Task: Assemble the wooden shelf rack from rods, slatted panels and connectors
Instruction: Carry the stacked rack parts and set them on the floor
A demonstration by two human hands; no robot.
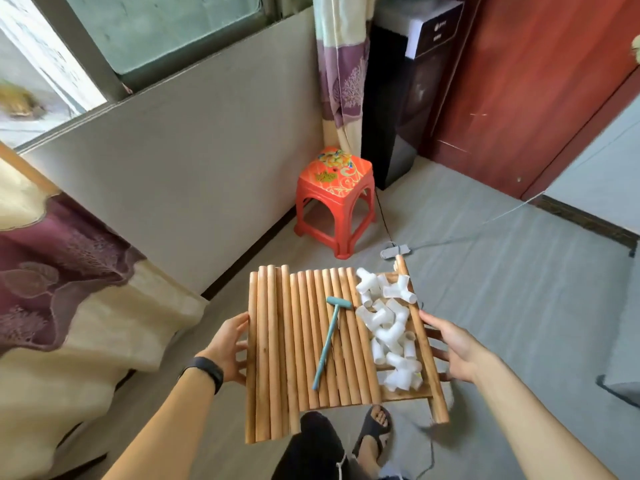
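The grey floor [502, 306] fills most of the room. A pale wall [190, 168] runs along the left, under a window. A big cream and purple curtain [69, 289] hangs on the left side. A red door [519, 81] is on the right. Next to it, in the corner, stands a tall dark machine [398, 98]. A red plastic stool [336, 199] sits on the floor by the wall, in front of that machine.

The person holds a wooden slatted panel [401, 393] flat like a tray, up off the floor and in front of their legs. Many wooden rods [294, 341] lie side by side on top of it and cover the left and middle part.

The left hand [230, 348] grips the left edge of the load, with the thumb up by the outer rod and the fingers curled in at the side. It has a black band [204, 370] on the wrist. The right hand [450, 348] grips the right edge, with the thumb by the side rail and the fingers tucked under the panel.

A heap of white connectors [388, 327] lies on the right part of the panel, between the rods and the side rail. A small blue-green hammer [329, 344] lies on top of the rods, just beside the connectors.

A foot in a dark sandal [375, 427] shows below the panel. A grey power strip [394, 251] lies on the floor near the stool.
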